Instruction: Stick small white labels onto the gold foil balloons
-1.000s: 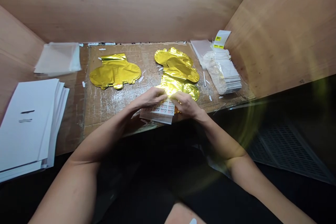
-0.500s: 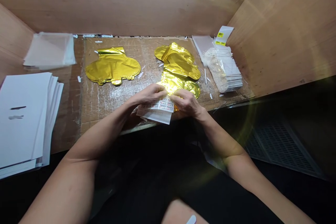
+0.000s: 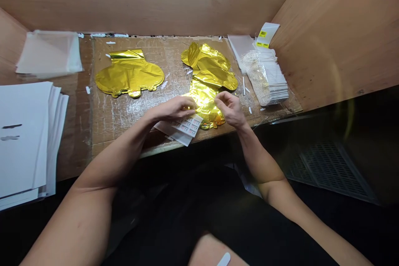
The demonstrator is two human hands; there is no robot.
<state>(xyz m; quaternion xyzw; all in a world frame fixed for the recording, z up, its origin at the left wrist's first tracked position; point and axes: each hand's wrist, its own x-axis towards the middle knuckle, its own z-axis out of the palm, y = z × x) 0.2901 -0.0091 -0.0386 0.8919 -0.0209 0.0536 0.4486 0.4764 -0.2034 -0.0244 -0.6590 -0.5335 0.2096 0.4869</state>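
Paper label sheet (image 3: 186, 126), printed in small rows of red and black marks, lies at the near edge of the cardboard (image 3: 109, 141), its long axis slanting up to the right. Left hand (image 3: 170, 110) sits over it, fingers curled together on its upper edge. Right hand (image 3: 230, 110) is apart from the sheet, fingers loosely parted, at the crumpled gold foil balloon (image 3: 204, 102), whose long axis points away from the person. A smoother foil balloon (image 3: 129, 72) lies to the left.
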